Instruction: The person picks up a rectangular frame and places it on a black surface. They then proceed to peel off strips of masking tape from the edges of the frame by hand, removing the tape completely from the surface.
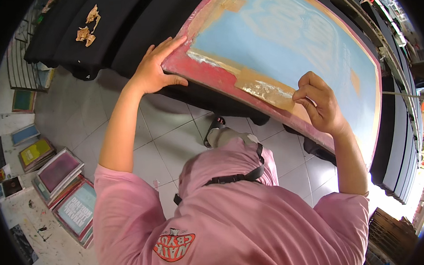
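A large screen-printing frame (209, 73) with a red-stained border and light blue mesh (265, 54) lies tilted across black cloth. Strips of brown tape line the mesh along its edges. My left hand (158, 65) rests on the frame's near left corner, fingers spread on top and thumb at the side edge. Between the thumb and fingers of my right hand (314, 100) is the end of a brown tape strip (267, 93), partly lifted from the near border. White residue shows on that strip. A faint pale design is visible in the mesh.
Crumpled brown tape pieces (86, 34) lie on the black cloth (64, 50) at upper left. Smaller screen frames (57, 171) stand stacked along the left wall. Long dark panels (396, 141) run along the right side. Tiled floor (165, 142) shows below the frame.
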### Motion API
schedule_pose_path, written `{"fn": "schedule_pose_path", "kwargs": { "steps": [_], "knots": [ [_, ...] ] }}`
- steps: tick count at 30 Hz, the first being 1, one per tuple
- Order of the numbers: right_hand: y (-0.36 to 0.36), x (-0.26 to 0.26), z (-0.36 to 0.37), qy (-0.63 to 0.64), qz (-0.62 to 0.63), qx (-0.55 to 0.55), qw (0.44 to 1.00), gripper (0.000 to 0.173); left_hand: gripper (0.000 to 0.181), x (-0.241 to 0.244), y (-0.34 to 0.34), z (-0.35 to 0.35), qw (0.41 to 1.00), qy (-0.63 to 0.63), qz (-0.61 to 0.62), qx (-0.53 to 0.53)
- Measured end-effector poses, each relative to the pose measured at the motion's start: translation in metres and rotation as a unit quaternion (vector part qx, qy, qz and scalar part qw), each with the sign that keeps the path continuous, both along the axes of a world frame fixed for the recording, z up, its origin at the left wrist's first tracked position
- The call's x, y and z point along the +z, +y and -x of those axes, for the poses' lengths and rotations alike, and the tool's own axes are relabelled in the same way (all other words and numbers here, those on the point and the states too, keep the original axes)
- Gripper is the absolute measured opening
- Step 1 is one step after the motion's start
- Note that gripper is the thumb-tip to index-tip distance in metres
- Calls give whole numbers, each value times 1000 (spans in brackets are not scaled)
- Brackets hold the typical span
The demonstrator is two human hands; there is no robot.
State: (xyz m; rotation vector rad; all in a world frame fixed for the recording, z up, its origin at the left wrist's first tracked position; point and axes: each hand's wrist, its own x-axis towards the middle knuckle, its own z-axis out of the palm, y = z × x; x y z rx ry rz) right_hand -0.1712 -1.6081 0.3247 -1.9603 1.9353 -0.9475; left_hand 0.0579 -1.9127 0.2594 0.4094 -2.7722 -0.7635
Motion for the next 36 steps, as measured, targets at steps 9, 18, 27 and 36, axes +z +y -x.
{"fn": "schedule_pose_path", "kwargs": {
  "steps": [9,18,27,36],
  "knots": [
    [36,7,15,28,27,7,999,7,86,8,5,-2,985,-128,-1,116],
    [127,19,56,12,8,-9,1000,5,86,52,55,14,929,-284,74,224],
    [209,6,86,14,80,17,997,5,111,63,199,96,876,-367,260,175],
    [261,12,128,-36,80,26,996,8,108,33,251,114,897,-338,168,229]
  ]
}}
